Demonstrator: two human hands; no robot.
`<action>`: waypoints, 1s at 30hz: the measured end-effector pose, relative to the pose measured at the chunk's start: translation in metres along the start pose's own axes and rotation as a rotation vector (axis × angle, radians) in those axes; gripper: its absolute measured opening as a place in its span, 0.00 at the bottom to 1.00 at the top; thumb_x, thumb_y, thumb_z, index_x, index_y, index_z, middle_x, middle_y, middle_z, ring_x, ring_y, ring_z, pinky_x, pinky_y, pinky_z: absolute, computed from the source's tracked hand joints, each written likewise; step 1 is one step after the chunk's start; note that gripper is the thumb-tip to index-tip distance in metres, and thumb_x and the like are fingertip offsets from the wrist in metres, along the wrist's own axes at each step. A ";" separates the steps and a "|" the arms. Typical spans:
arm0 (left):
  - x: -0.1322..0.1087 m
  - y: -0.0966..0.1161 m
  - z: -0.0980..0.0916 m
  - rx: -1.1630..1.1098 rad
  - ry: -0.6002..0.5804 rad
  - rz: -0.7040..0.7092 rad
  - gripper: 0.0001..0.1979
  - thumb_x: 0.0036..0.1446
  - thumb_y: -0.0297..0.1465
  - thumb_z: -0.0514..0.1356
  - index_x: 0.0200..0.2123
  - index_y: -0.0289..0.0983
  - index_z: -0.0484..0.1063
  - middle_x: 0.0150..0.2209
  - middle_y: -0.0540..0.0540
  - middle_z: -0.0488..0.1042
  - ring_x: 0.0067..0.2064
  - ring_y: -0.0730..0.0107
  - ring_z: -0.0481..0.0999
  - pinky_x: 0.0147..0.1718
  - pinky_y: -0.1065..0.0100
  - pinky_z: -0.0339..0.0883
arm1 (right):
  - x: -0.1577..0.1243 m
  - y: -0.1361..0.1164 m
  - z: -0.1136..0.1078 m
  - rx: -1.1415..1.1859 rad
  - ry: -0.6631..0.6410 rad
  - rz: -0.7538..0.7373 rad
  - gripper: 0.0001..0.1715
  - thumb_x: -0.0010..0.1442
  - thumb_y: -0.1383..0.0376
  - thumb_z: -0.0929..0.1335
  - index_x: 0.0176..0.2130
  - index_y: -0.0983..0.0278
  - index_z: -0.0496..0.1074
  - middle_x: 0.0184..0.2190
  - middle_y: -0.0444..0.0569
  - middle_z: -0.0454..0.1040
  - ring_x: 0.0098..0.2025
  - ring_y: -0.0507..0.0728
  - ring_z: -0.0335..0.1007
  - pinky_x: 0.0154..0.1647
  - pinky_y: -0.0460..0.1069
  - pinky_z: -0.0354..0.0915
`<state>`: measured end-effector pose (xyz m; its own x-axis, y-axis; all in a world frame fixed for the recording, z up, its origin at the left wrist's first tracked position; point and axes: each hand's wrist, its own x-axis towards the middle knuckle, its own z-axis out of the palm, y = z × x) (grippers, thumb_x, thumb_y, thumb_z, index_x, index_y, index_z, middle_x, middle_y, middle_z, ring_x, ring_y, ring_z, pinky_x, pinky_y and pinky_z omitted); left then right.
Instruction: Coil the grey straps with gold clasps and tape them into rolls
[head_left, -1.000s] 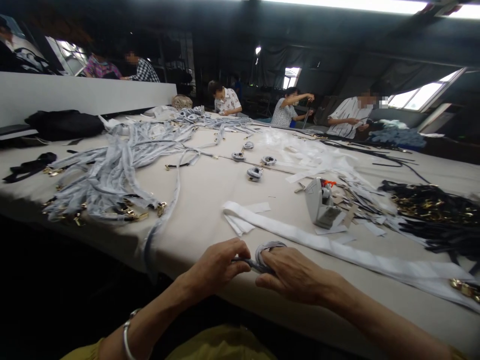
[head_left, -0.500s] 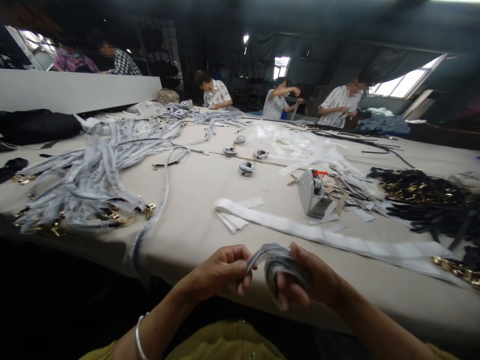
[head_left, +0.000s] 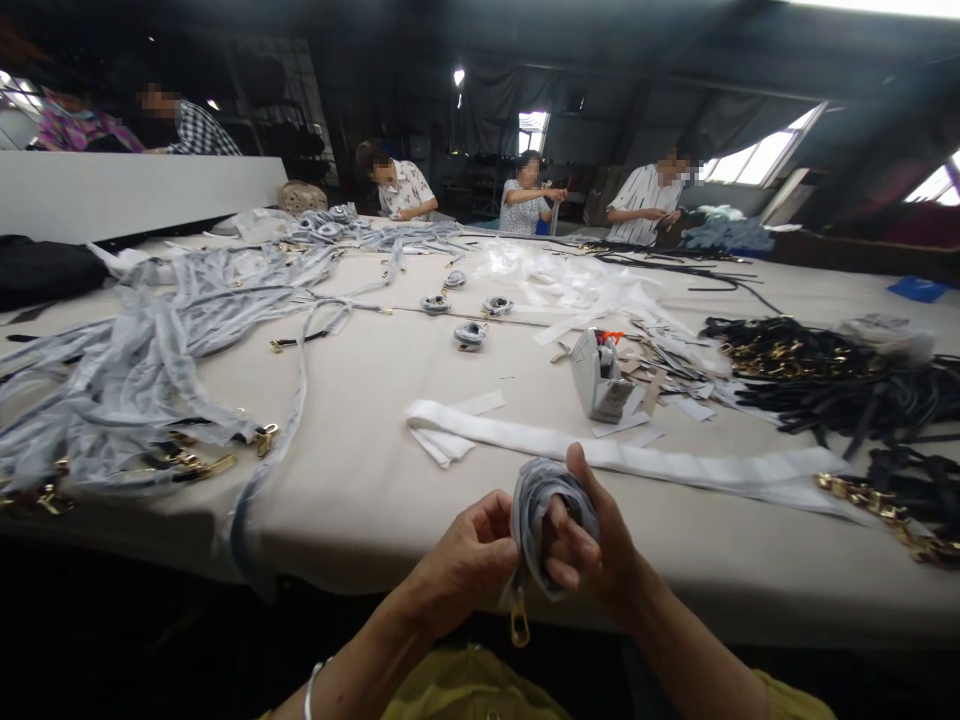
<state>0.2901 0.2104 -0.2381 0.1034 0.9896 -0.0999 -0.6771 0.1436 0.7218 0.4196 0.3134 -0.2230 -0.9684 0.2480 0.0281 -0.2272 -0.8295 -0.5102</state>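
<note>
A grey strap [head_left: 529, 500] in thin white wrapping is wound into a coil above the table's near edge. My right hand [head_left: 592, 545] has its fingers through the middle of the coil and its thumb along the outer side. Pinched at the coil's left side, my left hand [head_left: 484, 550] grips the strap near its end. A gold clasp [head_left: 519, 622] dangles below the coil. Just beyond my hands, a long white band [head_left: 585, 450] lies folded across the table. Several finished-looking coils [head_left: 470, 335] rest farther back, near the middle.
Loose wrapped straps [head_left: 172, 370] with gold clasps pile up at left. A tape dispenser [head_left: 596, 375] stands among paper strips at right of centre. Black straps [head_left: 840, 395] with gold hardware heap at far right. Several co-workers sit or stand along the far side of the table [head_left: 352, 470].
The strap's free length between my hands is now wound around the coil. My left hand has come against the coil, and the gold clasp shows below. The view has turned slightly right.
</note>
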 end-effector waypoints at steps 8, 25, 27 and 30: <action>0.004 -0.001 0.012 -0.042 -0.062 0.025 0.13 0.53 0.31 0.68 0.40 0.35 0.70 0.35 0.42 0.79 0.32 0.70 0.77 0.36 0.70 0.70 | 0.002 0.009 -0.008 0.035 0.217 0.038 0.47 0.59 0.34 0.55 0.24 0.69 0.75 0.09 0.44 0.64 0.11 0.50 0.61 0.10 0.43 0.58; -0.002 0.032 -0.010 0.834 0.001 0.021 0.10 0.52 0.36 0.63 0.30 0.34 0.75 0.30 0.47 0.72 0.33 0.68 0.69 0.35 0.68 0.62 | 0.015 0.007 -0.019 -0.749 0.810 -0.329 0.25 0.57 0.44 0.69 0.29 0.63 0.69 0.22 0.40 0.65 0.24 0.50 0.57 0.26 0.46 0.58; 0.002 0.035 -0.009 1.376 0.133 0.147 0.05 0.53 0.31 0.61 0.28 0.35 0.73 0.31 0.47 0.72 0.33 0.66 0.70 0.35 0.66 0.62 | 0.010 -0.003 -0.027 -1.066 0.846 -0.439 0.22 0.59 0.46 0.68 0.34 0.63 0.72 0.27 0.43 0.69 0.28 0.51 0.60 0.31 0.47 0.60; 0.016 0.024 -0.012 1.953 0.199 0.298 0.04 0.56 0.26 0.58 0.32 0.35 0.74 0.35 0.43 0.75 0.36 0.60 0.73 0.39 0.60 0.65 | 0.002 -0.016 -0.034 -1.387 0.726 -0.495 0.15 0.61 0.53 0.68 0.38 0.61 0.74 0.33 0.45 0.71 0.31 0.53 0.62 0.34 0.48 0.62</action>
<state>0.2665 0.2297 -0.2305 -0.0038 0.9832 0.1826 0.9347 -0.0614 0.3500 0.4253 0.3445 -0.2438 -0.4946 0.8374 0.2327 0.1662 0.3539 -0.9204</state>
